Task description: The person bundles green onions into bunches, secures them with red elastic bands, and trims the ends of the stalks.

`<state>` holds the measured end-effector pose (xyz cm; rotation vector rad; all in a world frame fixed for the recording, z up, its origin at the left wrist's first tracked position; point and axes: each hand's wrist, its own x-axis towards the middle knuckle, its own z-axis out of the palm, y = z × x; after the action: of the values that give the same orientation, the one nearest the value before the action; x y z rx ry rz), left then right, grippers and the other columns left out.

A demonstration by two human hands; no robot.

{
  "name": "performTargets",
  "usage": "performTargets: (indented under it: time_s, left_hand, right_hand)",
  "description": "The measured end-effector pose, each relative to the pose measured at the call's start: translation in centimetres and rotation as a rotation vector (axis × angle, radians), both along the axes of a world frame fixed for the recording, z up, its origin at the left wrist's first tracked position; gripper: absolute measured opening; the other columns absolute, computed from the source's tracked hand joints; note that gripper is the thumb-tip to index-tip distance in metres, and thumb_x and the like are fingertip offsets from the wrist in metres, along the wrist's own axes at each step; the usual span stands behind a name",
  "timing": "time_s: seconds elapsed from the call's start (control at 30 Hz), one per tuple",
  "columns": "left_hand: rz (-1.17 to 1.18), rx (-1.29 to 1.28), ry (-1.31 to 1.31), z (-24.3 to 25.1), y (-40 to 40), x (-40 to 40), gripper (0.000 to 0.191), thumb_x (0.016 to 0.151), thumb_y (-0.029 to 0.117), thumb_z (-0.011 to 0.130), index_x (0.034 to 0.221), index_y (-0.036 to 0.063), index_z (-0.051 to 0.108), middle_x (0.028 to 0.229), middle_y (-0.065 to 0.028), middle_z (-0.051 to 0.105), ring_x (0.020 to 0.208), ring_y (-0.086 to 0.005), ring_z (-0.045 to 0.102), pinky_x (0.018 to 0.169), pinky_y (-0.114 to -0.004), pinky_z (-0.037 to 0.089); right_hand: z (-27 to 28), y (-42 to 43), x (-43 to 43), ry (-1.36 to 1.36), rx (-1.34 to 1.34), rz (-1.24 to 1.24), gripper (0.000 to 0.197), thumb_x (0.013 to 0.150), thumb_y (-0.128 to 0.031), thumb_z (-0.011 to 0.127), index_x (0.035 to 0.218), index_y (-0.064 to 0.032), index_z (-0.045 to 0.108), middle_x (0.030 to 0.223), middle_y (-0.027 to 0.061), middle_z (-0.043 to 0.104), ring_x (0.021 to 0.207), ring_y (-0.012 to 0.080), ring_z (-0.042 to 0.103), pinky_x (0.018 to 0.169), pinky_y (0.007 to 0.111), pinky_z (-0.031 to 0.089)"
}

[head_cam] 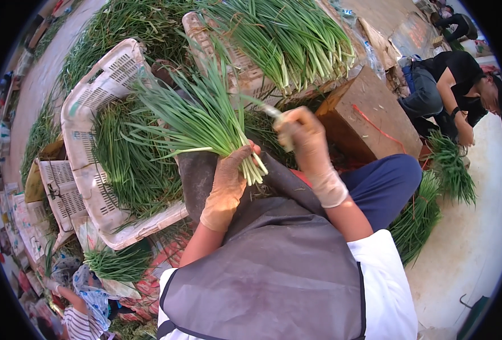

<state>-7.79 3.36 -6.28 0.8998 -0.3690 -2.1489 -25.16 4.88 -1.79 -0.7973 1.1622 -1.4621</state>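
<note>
My left hand point(229, 178), in a soiled thin glove, is closed round the lower stems of a bunch of green garlic chives point(208, 123). The pale cut ends stick out to the right of my fist, and the leaves fan up and left. One stem points sideways to the left. My right hand point(304, 131), gloved and blurred, is raised right of the bunch, its fingers curled about a pale object that I cannot make out. A thin green leaf seems to trail from it. A grey apron covers my lap below both hands.
A white plastic crate point(80, 170) with chives stands left. More chives point(302, 46) lie on an upturned crate point(200, 42) ahead. A wooden box point(370, 110) is at the right, with bundled chives point(416, 216) on the floor. One person point(459, 89) crouches right; another point(80, 314) is lower left.
</note>
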Motion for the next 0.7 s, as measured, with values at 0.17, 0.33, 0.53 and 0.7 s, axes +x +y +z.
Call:
performTargets:
  time_s: [0.17, 0.33, 0.53, 0.7]
  left_hand:
    - [0.071, 0.001, 0.074, 0.1, 0.0, 0.7, 0.026, 0.081, 0.007, 0.063, 0.103, -0.0017, 0.053, 0.083, -0.0105, 0.060, 0.074, -0.0210, 0.060, 0.067, -0.030, 0.051]
    - [0.028, 0.036, -0.063, -1.0, 0.8, -1.3, 0.025, 0.086, 0.013, 0.060, 0.107, 0.0010, 0.055, 0.089, -0.0073, 0.061, 0.077, -0.0178, 0.061, 0.070, -0.029, 0.051]
    - [-0.207, -0.505, -0.589, -6.8, 2.1, -2.9, 0.049, 0.087, 0.031, 0.059, 0.125, 0.0021, 0.047, 0.110, -0.0106, 0.059, 0.101, -0.0199, 0.057, 0.089, -0.031, 0.045]
    - [-0.250, -0.489, -0.489, 2.3, 4.7, 7.0, 0.031, 0.083, 0.023, 0.066, 0.105, 0.0012, 0.060, 0.095, -0.0085, 0.066, 0.079, -0.0127, 0.063, 0.068, -0.027, 0.052]
  right_hand:
    - [-2.1, 1.6, -10.5, 0.564, 0.349, 0.383, 0.023, 0.085, -0.024, 0.060, 0.092, -0.0019, 0.057, 0.087, 0.0075, 0.061, 0.075, 0.0139, 0.059, 0.070, 0.027, 0.047]
    - [0.0, 0.1, -3.8, 0.594, 0.455, 0.361, 0.099, 0.072, -0.044, 0.073, 0.143, -0.0001, 0.020, 0.129, 0.0293, 0.046, 0.122, 0.0319, 0.047, 0.098, 0.036, 0.039]
    - [-1.5, -4.5, 7.1, 1.297, 0.403, 0.572, 0.095, 0.068, -0.020, 0.066, 0.145, -0.0064, 0.012, 0.102, 0.0260, 0.061, 0.090, 0.0401, 0.061, 0.082, 0.042, 0.048]
    - [-5.1, -5.9, 4.3, 0.984, 0.425, 0.556, 0.083, 0.069, -0.018, 0.061, 0.141, -0.0022, 0.023, 0.097, 0.0258, 0.062, 0.093, 0.0380, 0.061, 0.083, 0.039, 0.048]
